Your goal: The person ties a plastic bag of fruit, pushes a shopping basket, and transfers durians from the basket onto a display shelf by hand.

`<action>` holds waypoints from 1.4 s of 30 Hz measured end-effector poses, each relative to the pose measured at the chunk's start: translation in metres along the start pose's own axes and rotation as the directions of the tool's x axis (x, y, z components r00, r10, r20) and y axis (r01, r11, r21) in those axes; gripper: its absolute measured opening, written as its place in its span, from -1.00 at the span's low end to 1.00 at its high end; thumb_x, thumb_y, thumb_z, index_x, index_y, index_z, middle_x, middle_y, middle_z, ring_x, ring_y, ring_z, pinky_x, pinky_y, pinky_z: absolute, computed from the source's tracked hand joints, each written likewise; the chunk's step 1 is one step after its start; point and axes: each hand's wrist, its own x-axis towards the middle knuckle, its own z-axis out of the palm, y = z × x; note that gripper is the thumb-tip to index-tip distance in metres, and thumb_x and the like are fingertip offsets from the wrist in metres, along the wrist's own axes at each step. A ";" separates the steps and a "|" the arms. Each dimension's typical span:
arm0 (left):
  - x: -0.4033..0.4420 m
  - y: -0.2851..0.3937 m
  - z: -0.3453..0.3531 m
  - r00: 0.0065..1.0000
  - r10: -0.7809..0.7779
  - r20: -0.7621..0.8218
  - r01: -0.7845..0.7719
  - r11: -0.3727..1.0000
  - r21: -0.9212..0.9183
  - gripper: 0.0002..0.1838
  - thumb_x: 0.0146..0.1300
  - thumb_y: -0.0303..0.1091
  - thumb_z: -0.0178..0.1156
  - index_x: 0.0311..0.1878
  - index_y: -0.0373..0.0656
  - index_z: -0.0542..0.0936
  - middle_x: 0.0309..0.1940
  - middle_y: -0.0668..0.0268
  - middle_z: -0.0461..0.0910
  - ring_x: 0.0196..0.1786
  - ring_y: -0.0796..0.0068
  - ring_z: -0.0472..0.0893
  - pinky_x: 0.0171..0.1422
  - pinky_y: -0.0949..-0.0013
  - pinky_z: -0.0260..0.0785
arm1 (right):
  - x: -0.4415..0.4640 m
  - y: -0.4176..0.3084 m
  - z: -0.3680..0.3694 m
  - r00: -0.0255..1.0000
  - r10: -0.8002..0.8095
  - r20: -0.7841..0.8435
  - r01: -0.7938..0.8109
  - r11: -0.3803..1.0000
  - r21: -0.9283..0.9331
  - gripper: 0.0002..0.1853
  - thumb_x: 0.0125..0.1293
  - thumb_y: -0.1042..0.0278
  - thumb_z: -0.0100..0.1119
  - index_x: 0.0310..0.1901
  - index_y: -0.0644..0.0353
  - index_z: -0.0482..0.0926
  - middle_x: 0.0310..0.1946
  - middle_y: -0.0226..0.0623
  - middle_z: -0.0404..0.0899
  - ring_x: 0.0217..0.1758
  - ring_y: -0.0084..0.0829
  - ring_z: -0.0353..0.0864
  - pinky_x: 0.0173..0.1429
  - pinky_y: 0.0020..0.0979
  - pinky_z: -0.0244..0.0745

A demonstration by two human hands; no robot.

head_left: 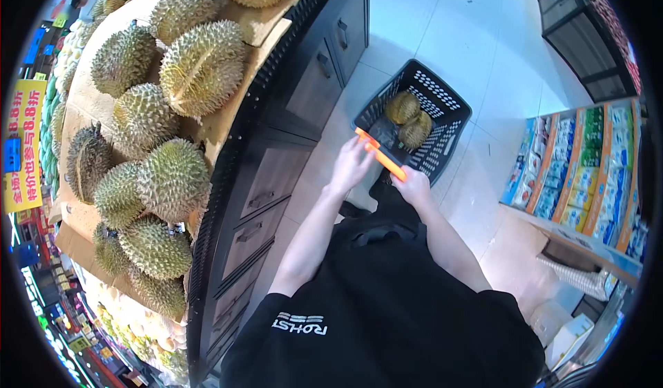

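Observation:
A black slatted plastic shopping basket (452,105) stands on the floor in front of me. Across its near side runs an orange handle (387,161). My left hand (351,161) is closed on the upper left part of this handle, its fingers bent over the bar. The lower right end sits in my right hand (414,185), which is wrapped round it. Inside the basket lie durians (402,108), greenish brown and spiky, touching one another. My hands and the handle hide the basket's near edge.
To the left, a display stand with dark drawers (259,174) bears several durians (173,179) on cardboard. A shelf of packaged goods (587,174) stands at the right. Another dark cabinet (580,32) is at the far right. Pale floor tiles (442,22) lie between them.

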 end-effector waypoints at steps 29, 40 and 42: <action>0.159 0.047 0.114 0.987 0.097 0.131 -0.135 0.938 0.321 -0.74 0.23 -0.20 0.18 -0.32 -0.18 0.73 -0.26 0.19 0.63 -0.05 0.16 0.54 0.10 0.16 0.39 | 0.112 0.090 -0.081 0.995 0.081 0.060 -0.093 0.968 0.231 -0.52 0.31 -0.18 0.08 -0.33 0.13 0.69 -0.45 -0.06 0.65 -0.32 -0.04 0.66 -0.20 -0.12 0.54; 0.213 0.065 0.126 0.954 0.150 0.258 -0.220 0.938 0.266 -0.63 0.32 -0.07 0.13 -0.30 -0.21 0.70 -0.29 0.14 0.61 -0.07 0.13 0.55 0.09 0.12 0.38 | 0.165 0.127 -0.110 0.989 0.148 0.028 -0.150 0.968 0.201 -0.56 0.25 -0.14 0.18 -0.38 0.14 0.70 -0.51 -0.09 0.63 -0.38 -0.06 0.66 -0.28 -0.17 0.51; 0.225 0.069 0.129 0.944 0.170 0.282 -0.246 0.934 0.259 -0.62 0.33 -0.05 0.12 -0.30 -0.20 0.70 -0.29 0.13 0.61 -0.08 0.13 0.56 0.11 0.11 0.37 | 0.175 0.132 -0.116 0.980 0.199 0.003 -0.195 0.955 0.225 -0.57 0.26 -0.12 0.17 -0.37 0.15 0.70 -0.49 -0.09 0.64 -0.38 -0.07 0.66 -0.29 -0.17 0.51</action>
